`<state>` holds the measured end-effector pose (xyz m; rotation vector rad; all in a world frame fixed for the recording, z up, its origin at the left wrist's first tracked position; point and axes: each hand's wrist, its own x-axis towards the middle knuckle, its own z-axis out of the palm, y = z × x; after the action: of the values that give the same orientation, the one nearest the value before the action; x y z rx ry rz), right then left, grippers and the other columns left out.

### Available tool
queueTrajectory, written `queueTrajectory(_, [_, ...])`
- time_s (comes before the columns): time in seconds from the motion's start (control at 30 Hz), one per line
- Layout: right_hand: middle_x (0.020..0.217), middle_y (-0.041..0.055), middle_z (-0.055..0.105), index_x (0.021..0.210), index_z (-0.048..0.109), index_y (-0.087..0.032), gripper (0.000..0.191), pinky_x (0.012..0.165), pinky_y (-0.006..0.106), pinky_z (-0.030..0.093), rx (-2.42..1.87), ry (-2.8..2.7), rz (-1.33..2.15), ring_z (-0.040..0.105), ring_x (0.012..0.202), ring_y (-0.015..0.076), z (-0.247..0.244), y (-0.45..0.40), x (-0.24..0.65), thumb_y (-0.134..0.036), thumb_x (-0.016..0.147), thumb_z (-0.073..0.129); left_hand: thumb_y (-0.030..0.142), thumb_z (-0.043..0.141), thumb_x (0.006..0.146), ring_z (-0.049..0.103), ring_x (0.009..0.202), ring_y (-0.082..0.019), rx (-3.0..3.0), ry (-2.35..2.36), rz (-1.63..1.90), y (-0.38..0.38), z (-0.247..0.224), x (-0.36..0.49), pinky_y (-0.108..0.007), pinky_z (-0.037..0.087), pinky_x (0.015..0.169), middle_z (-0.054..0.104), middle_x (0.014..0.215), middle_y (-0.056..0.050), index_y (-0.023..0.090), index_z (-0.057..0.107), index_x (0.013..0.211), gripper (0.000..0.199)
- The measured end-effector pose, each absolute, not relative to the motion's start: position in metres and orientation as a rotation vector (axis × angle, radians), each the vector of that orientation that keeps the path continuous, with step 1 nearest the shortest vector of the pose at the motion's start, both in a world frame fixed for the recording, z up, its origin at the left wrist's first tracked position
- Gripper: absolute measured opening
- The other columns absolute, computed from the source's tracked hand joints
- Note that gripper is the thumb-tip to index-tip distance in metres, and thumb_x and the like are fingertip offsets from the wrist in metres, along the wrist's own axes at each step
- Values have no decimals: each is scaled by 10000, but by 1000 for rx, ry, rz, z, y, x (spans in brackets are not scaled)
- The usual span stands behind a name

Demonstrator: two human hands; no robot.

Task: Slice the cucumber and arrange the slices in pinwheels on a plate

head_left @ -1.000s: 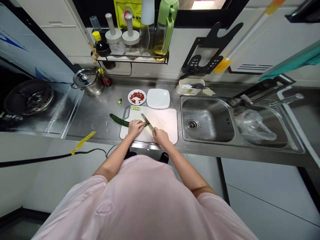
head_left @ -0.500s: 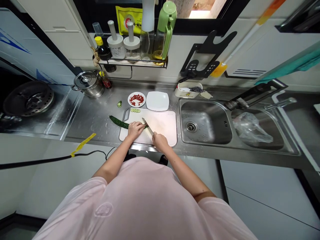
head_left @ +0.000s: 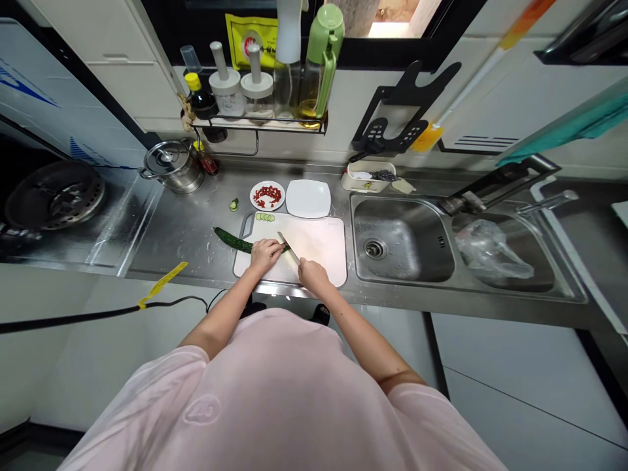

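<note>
A long green cucumber (head_left: 232, 241) lies across the left side of the white cutting board (head_left: 326, 245), its far end out over the steel counter. My left hand (head_left: 265, 255) is closed over the cucumber near its right end, which the fingers partly hide. In my right hand (head_left: 313, 273) is the handle of a kitchen knife (head_left: 288, 247). Its blade slants up and left, right beside the cucumber's end and my left fingertips. Several cucumber slices (head_left: 265, 217) rest in a row at the board's upper left.
Behind the board stand a plate of chopped red pieces (head_left: 267, 195) and a white square plate (head_left: 308, 199). Cucumber scraps (head_left: 234, 205) lie left of them. A steel pot (head_left: 173, 167) is at the back left, a sink (head_left: 402, 239) to the right. A bottle rack (head_left: 260, 124) hangs above.
Both hands, the knife and the cucumber keep almost the same places. The whole view has shifted very slightly.
</note>
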<state>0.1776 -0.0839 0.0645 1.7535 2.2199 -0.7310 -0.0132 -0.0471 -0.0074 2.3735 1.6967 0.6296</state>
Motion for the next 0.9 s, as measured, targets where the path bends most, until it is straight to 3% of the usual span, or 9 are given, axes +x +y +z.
queueTrajectory(0.9, [979,143,662,1092,530,-144,260,763,305,436,1777,2244,-715,634,924,244,53,-75,171,-187,943,323,403,452,919,559,903,-189,2407,1693,633,-47,-9,-13,-349,347,764,677,990,-41,294,703,986,282])
